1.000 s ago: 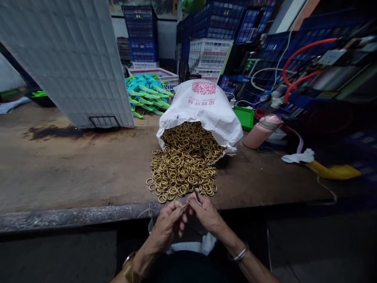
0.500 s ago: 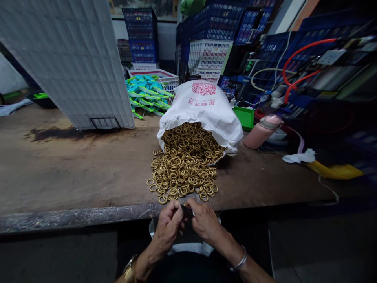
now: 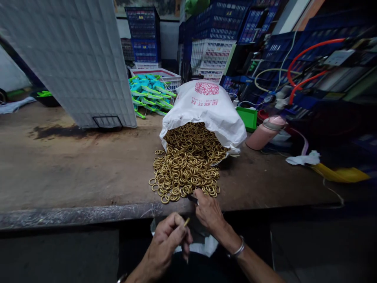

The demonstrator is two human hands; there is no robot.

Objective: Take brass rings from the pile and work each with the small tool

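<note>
A white sack (image 3: 206,108) lies on its side on the worn brown workbench (image 3: 73,169), spilling a heap of brass rings (image 3: 187,167). My left hand (image 3: 167,241) is below the bench's front edge, fingers pinched on a brass ring (image 3: 186,222) seen edge-on. My right hand (image 3: 209,214) reaches over the bench edge to the near side of the heap, closed on a small dark tool (image 3: 193,199) whose tip is among the nearest rings. A white cloth or bag (image 3: 203,247) lies in my lap under both hands.
A tall grey ribbed panel (image 3: 73,59) stands at the left rear. Teal and green plastic parts (image 3: 149,94) lie behind the sack. A pink bottle (image 3: 263,133) lies to the right, beside a green box (image 3: 246,117). Stacked blue and white crates (image 3: 212,39), hoses and machinery fill the back and right.
My hands were joined at the bench edge; now they have parted. The left hand dropped lower with a ring, and the right hand moved forward to the heap with the dark tool.
</note>
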